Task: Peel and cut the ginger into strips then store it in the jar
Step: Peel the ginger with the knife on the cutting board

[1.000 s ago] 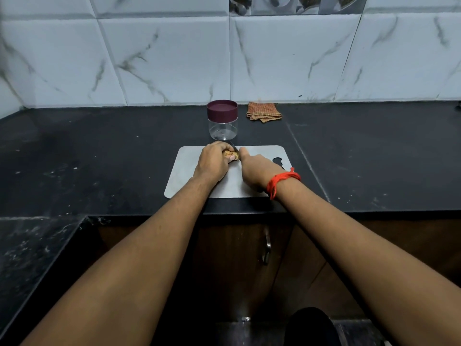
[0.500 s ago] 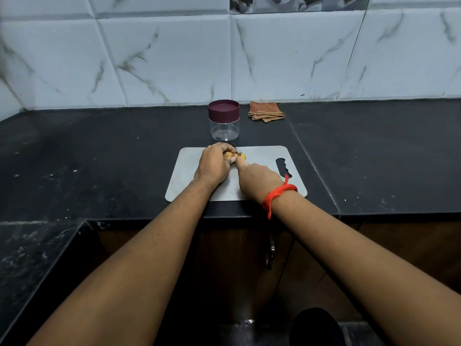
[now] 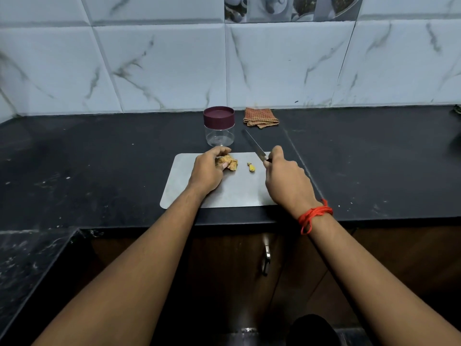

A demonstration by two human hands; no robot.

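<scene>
- Counter (image 3: 99, 171): black speckled stone, running left to right; dark wooden cabinet with a metal handle (image 3: 266, 258) below the near edge.
- Wall (image 3: 162, 71): white marble-look tiles behind the counter.
- Cutting board (image 3: 224, 193): pale grey, flat on the counter at the near edge.
- Jar (image 3: 219, 136): clear and upright with a maroon lid (image 3: 218, 116) on, just beyond the board's far edge.
- Cloth (image 3: 260, 117): checked and folded, right of the jar, near the wall.
- Ginger (image 3: 229, 162): on the board's far-left part, long axis roughly left to right, free end pointing right.
- Cut piece (image 3: 252, 167): small and yellow, on the board just right of the ginger, apart from it.
- Left hand (image 3: 207, 171): grip curled round the ginger.
- Right hand (image 3: 287, 178): grip closed round the knife (image 3: 254, 146) handle, red thread (image 3: 314, 216) at the wrist.
- Knife blade: long axis diagonal, tip pointing far and left, near the jar.
</scene>
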